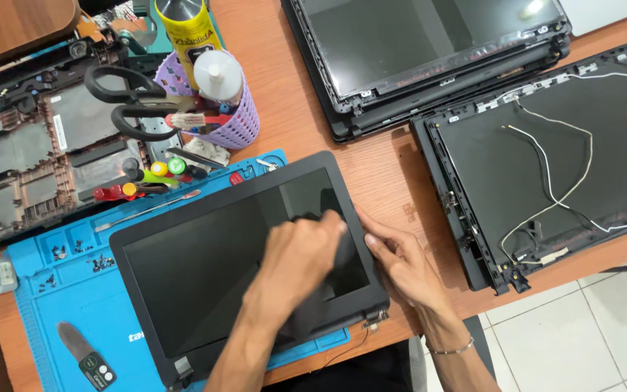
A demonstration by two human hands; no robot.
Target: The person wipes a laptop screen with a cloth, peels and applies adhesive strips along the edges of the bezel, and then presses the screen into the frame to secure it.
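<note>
A laptop screen assembly (234,268), dark and framed by a black bezel, is seen lying face up and tilted on a blue repair mat (74,290) spread over a wooden table (379,174). The left hand (302,254) is laid on the glass near the right edge of the panel, with the fingers curled and the fingertips pressed at the inner edge of the bezel; whether anything is pinched between them cannot be told. The right hand (400,265) is set against the outer right side of the frame, with the thumb and fingertips touching the bezel edge, open rather than clenched. A thin bracelet (453,350) is worn on the right wrist.

On the mat, left of the screen, small loose screws (99,261) are scattered, and a flat pry tool with a dark handle (85,352) is placed near the lower left corner. A thin metal spudger (150,210) is laid just above the screen's upper left edge. Behind it, a lilac mesh basket (241,123) is shown holding black-handled scissors (128,101), a yellow spray can (186,29) and a white bottle (218,72). Screwdrivers with coloured caps (146,178) are grouped beside the basket. An opened laptop base (30,160) is seen at far left. At upper right, another laptop (429,51) is placed, and to the right a black lid shell with white antenna wires (560,160) is lying well apart from the hands.
</note>
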